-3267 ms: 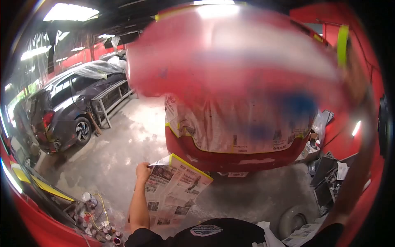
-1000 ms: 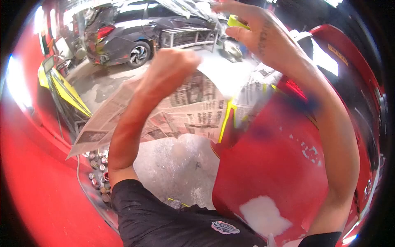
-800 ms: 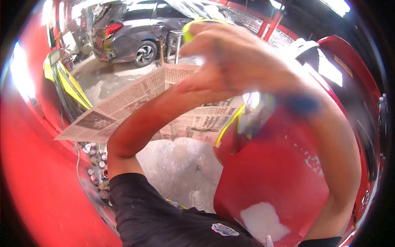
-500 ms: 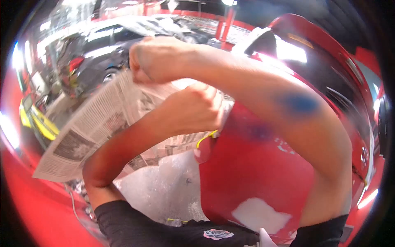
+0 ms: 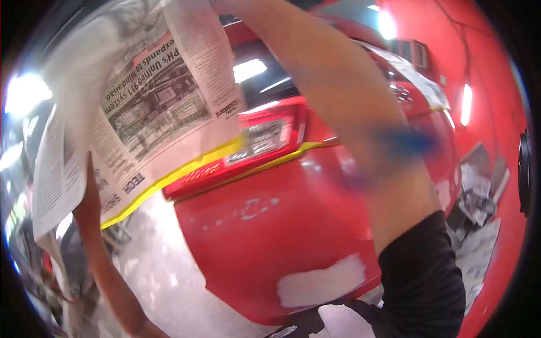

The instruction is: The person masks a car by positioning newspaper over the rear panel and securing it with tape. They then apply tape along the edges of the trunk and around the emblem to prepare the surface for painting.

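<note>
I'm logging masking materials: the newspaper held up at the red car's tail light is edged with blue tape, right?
No: the tape edging the newspaper is yellow, not blue, as the head view shows. The sheet is held up at the tail light of the red car.

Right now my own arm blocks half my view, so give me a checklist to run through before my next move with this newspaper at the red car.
1. Is the newspaper raised beside the tail lamp: ok.
2. Is the yellow tape along the paper's lower edge: ok. Whether it is stuck to the car: cannot tell.
3. Cover over the tail lamp: not ok, most of it is bare.
4. Grip of the left hand: cannot tell, it is hidden behind the paper; only the left forearm shows.
5. Grip of the right hand: cannot tell, it is past the top edge; the right forearm crosses the view.
6. Is the white patch clear of paper: ok.
</note>
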The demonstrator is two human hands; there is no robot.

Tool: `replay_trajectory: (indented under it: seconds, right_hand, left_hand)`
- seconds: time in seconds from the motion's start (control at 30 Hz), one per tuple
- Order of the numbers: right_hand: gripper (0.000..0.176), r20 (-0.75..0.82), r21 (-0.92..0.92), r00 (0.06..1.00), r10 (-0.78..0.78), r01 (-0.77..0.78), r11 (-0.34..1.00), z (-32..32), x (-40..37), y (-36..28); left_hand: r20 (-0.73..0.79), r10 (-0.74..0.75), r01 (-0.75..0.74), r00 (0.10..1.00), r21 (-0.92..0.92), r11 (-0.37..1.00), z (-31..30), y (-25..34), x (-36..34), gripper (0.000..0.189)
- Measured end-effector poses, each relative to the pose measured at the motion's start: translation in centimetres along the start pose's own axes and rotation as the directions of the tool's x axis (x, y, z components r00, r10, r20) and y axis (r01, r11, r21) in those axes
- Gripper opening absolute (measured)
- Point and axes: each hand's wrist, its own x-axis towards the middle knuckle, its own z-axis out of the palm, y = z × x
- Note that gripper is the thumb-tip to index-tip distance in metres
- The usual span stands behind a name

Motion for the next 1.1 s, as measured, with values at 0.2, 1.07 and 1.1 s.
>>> replay_trajectory:
  seconds: [0.2,1.07,1.1]
  right_hand:
    - [0.031,0.264,-0.81,0.91,-0.321,0.39,0.437,-16.5,-9.4,-0.5]
    - [0.066,-0.402,-0.792,0.883,0.244,-0.468,0.392,-29.8,-23.4,4.9]
    - [0.063,-0.395,-0.792,0.878,0.269,-0.474,0.384,-27.4,-24.1,3.6]
  left_hand:
    - [-0.168,-0.083,0.042,0.982,-0.235,0.971,8.9,3.6,20.6,0.058]
    - [0.585,0.412,-0.325,0.698,-0.253,0.911,30.5,22.6,18.5,0.07]
    - [0.59,0.39,-0.288,0.707,-0.264,0.921,30.6,22.7,18.6,0.07]
